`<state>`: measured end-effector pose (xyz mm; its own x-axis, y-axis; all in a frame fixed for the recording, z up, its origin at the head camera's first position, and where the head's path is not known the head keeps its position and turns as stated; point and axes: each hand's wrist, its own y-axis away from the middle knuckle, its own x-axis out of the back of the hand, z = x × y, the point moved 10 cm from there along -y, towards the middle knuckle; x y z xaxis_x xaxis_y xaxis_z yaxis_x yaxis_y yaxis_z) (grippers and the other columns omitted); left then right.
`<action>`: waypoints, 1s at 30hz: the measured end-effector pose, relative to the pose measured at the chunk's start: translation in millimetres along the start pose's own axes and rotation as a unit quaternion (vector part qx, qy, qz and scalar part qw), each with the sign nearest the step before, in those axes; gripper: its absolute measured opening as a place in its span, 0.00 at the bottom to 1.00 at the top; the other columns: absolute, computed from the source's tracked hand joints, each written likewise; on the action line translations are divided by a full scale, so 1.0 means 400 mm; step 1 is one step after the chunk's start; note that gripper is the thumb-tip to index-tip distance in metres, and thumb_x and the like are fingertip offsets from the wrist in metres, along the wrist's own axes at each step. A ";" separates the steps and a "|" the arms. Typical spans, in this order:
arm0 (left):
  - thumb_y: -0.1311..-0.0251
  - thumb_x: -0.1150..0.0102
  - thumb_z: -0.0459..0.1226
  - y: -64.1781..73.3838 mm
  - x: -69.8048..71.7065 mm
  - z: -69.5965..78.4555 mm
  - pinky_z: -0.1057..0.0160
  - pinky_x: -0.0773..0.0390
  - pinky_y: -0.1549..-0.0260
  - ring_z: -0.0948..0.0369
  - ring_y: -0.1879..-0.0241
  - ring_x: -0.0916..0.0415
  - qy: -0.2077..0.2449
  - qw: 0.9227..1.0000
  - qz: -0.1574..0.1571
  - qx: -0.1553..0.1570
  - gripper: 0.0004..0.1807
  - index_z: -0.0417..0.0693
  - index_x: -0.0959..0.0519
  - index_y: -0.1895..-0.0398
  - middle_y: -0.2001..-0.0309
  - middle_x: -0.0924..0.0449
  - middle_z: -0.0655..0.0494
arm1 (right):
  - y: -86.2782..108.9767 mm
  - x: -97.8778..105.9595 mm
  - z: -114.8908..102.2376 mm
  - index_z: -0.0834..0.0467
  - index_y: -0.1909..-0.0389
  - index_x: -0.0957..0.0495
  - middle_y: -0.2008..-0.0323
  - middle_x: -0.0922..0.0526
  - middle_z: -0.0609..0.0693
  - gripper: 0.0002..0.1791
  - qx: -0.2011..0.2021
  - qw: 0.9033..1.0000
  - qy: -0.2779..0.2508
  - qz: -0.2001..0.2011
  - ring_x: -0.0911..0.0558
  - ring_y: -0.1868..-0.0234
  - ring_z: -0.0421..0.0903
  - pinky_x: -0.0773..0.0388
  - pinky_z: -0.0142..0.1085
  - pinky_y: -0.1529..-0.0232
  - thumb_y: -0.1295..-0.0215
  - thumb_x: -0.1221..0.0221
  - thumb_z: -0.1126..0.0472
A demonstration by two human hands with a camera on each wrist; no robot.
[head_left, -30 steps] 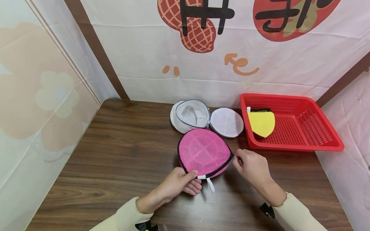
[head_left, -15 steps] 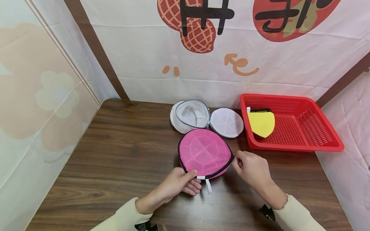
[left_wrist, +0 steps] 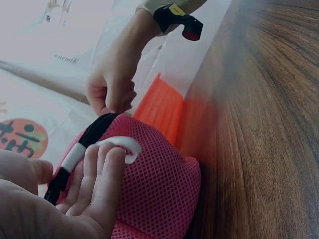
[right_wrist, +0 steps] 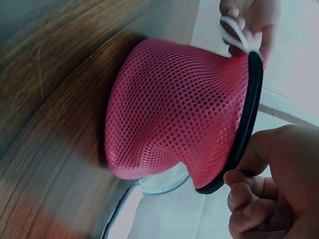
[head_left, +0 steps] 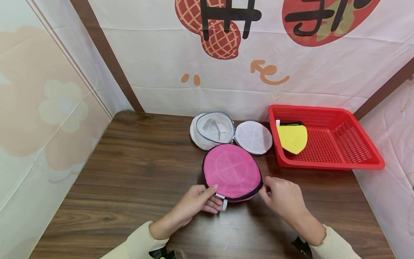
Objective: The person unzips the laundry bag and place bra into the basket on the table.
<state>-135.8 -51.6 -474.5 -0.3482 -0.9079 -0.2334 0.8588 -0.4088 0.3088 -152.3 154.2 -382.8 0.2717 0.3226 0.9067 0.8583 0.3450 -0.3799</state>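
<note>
A pink mesh laundry bag [head_left: 231, 171] with a black zipper round its top stands on the wooden table. Its lid lies over the opening, rounded and slightly domed. My left hand [head_left: 197, 199] pinches the zippered rim beside a white tab, thumb on top and fingers below. A white fabric loop [left_wrist: 124, 145] hangs from the rim across those fingers. At the bag's right corner, my right hand [head_left: 284, 196] pinches the zipper edge between thumb and curled forefinger. In the right wrist view the zipper [right_wrist: 249, 109] appears closed along its visible length; its slider is hidden by the fingers.
Behind the pink bag lies a white mesh laundry bag [head_left: 202, 135], unzipped, with its round lid [head_left: 253, 137] folded out to the right. A red plastic basket [head_left: 326, 167] at the back right holds a yellow piece [head_left: 292, 138] with black edging. A printed cloth [head_left: 155, 61] hangs behind the table.
The bag has turned a little, its right corner coming nearer me and the white loop shifting left. My right hand has moved down with the zipper edge; my left has drifted slightly left.
</note>
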 end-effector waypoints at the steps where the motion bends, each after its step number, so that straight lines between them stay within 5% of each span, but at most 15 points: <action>1: 0.24 0.47 0.40 -0.001 0.003 0.002 0.60 0.11 0.63 0.60 0.70 0.15 0.001 1.000 0.002 -0.005 0.19 0.26 0.25 0.57 0.67 0.14 0.43 | 0.002 0.001 -0.004 0.48 0.85 0.38 0.85 0.44 0.38 0.18 0.001 1.000 -0.002 -0.002 0.44 0.83 0.37 0.46 0.30 0.86 0.51 0.39 0.66; 7: 0.28 0.42 0.33 -0.002 0.012 0.014 0.60 0.12 0.60 0.60 0.67 0.15 0.012 0.999 0.003 -0.036 0.12 0.28 0.27 0.55 0.67 0.16 0.47 | 0.015 0.005 -0.026 0.47 0.85 0.37 0.85 0.44 0.36 0.17 0.003 1.000 -0.018 -0.015 0.44 0.83 0.34 0.46 0.28 0.86 0.52 0.39 0.66; 18: 0.25 0.46 0.38 0.000 0.023 0.001 0.62 0.12 0.70 0.62 0.75 0.17 0.009 1.000 0.024 -0.013 0.13 0.40 0.29 0.67 0.74 0.22 0.53 | 0.027 -0.011 -0.057 0.47 0.85 0.37 0.85 0.43 0.36 0.19 0.000 0.997 -0.048 -0.062 0.43 0.82 0.33 0.46 0.27 0.84 0.49 0.37 0.66; 23: 0.23 0.48 0.41 0.001 0.019 0.000 0.64 0.13 0.72 0.63 0.76 0.19 -0.009 1.000 0.017 -0.003 0.18 0.36 0.24 0.69 0.75 0.20 0.53 | 0.027 -0.010 -0.060 0.47 0.86 0.36 0.85 0.42 0.35 0.18 0.001 0.997 -0.046 -0.062 0.43 0.82 0.32 0.46 0.26 0.84 0.49 0.37 0.66; 30: 0.21 0.53 0.43 0.006 0.013 0.008 0.66 0.14 0.74 0.63 0.72 0.18 -0.046 0.999 -0.005 0.003 0.25 0.22 0.22 0.57 0.65 0.14 0.44 | 0.028 -0.007 -0.066 0.46 0.86 0.38 0.85 0.44 0.34 0.20 0.013 0.998 -0.051 -0.047 0.44 0.82 0.32 0.46 0.26 0.84 0.50 0.38 0.66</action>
<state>-136.6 -57.5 -472.1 -0.3907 -0.9082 -0.1501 0.8529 -0.4185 0.3120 -131.9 133.8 -384.6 0.1442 0.3759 0.9154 0.8655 0.4006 -0.3008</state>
